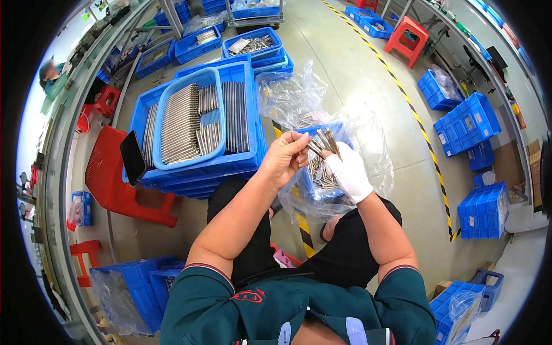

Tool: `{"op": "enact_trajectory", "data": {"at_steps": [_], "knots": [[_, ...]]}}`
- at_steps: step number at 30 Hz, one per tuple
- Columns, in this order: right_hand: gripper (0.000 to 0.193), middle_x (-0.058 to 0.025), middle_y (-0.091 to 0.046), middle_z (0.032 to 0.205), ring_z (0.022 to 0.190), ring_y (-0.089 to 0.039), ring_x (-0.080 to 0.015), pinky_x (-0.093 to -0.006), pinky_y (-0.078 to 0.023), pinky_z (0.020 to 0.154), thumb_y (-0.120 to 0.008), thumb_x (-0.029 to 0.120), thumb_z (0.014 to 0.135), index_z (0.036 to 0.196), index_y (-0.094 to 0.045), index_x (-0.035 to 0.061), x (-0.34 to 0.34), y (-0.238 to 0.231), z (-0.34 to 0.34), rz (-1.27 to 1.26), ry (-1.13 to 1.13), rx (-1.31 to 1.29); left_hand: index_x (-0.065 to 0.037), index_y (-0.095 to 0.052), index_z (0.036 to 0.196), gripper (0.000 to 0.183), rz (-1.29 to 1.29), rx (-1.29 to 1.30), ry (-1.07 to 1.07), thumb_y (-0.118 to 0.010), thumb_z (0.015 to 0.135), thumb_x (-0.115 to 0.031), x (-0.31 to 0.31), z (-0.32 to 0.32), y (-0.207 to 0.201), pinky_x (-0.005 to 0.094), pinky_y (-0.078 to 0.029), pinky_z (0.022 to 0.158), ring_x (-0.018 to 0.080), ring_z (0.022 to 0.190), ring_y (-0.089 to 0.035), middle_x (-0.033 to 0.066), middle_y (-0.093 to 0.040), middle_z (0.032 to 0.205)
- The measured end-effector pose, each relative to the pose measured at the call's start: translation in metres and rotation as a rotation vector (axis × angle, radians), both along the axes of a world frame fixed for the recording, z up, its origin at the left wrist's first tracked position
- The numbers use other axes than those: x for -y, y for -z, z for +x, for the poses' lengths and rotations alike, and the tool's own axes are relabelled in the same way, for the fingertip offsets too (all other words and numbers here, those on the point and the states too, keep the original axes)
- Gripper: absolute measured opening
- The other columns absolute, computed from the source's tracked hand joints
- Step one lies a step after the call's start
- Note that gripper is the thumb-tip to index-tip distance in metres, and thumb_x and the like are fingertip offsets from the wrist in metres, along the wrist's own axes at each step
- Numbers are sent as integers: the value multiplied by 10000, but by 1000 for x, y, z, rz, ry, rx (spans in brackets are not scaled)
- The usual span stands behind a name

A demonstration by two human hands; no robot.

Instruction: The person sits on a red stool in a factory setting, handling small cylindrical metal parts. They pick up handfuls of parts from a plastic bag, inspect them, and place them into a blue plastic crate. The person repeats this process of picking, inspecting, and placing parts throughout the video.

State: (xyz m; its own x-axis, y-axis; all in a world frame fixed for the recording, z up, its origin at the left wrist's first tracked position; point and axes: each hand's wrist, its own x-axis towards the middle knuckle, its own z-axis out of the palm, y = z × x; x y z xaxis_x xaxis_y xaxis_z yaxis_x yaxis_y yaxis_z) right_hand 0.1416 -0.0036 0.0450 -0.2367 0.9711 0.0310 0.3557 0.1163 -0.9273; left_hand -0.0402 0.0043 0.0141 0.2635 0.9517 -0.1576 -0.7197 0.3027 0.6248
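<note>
A bunch of slim metal rods (pixel 326 141) is held in my right hand (pixel 351 174), which wears a white glove. My left hand (pixel 286 156) is bare, its thumb and fingers pinched at the near end of one rod beside the bunch. Both hands are over a blue bin (pixel 308 183) lined with clear plastic, where more loose metal rods (pixel 323 172) lie. To the left, a light-blue tray (pixel 163 129) sits on a stack of blue crates (pixel 257 135). Metal rods (pixel 180 127) fill much of this tray in neat rows, and more rods stand in the crate around it.
Clear plastic bags (pixel 293 89) spread beyond the bin. A dark phone-like screen (pixel 133 158) stands at the crate's left corner, near a red stool (pixel 115 172). Yellow-black floor tape (pixel 414 109) runs along the right, with blue crates (pixel 467 123) past it. Workbenches flank both sides.
</note>
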Motion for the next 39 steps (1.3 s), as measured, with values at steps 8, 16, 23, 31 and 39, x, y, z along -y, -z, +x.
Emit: {"op": "enact_trajectory", "data": {"at_steps": [8, 16, 23, 31, 39], "knots": [[217, -73, -529, 648, 581, -485, -145, -310, -411, 554, -603, 218, 872, 870, -566, 5, -2, 7, 0, 32, 46, -42, -49, -581, 874, 111, 52, -96, -128, -602, 908, -153, 4, 8, -9, 258, -395, 571, 112, 589, -490, 27, -562, 710], [209, -47, -532, 646, 577, -477, -111, -286, -401, 539, -603, 219, 875, 872, -570, 13, 1, -3, 0, -56, 34, -83, -49, -574, 896, 59, 10, 67, 48, -590, 892, -105, -1, -1, -8, 264, -382, 589, 119, 616, -482, 34, -567, 735], [204, -55, -529, 650, 579, -469, -122, -289, -404, 545, -612, 217, 873, 889, -570, 18, 1, -7, 6, 42, -12, -9, -35, -583, 908, 69, -11, 250, 282, -579, 891, -101, -3, -11, -6, 273, -369, 580, 130, 593, -449, 53, -572, 731], [207, -80, -525, 669, 595, -470, -143, -299, -412, 566, -617, 216, 867, 897, -571, 17, 1, -4, 5, 135, 2, 64, -43, -593, 913, 86, -4, 125, 187, -587, 898, -127, 6, -4, -13, 282, -381, 582, 136, 603, -476, 58, -575, 730], [210, -84, -531, 671, 604, -483, -151, -312, -418, 578, -599, 226, 875, 906, -575, 19, -3, 0, 2, 93, -14, -22, -21, -586, 921, 122, -22, 198, 212, -580, 911, -143, 6, -5, -12, 260, -377, 575, 107, 581, -443, 16, -542, 720]]}}
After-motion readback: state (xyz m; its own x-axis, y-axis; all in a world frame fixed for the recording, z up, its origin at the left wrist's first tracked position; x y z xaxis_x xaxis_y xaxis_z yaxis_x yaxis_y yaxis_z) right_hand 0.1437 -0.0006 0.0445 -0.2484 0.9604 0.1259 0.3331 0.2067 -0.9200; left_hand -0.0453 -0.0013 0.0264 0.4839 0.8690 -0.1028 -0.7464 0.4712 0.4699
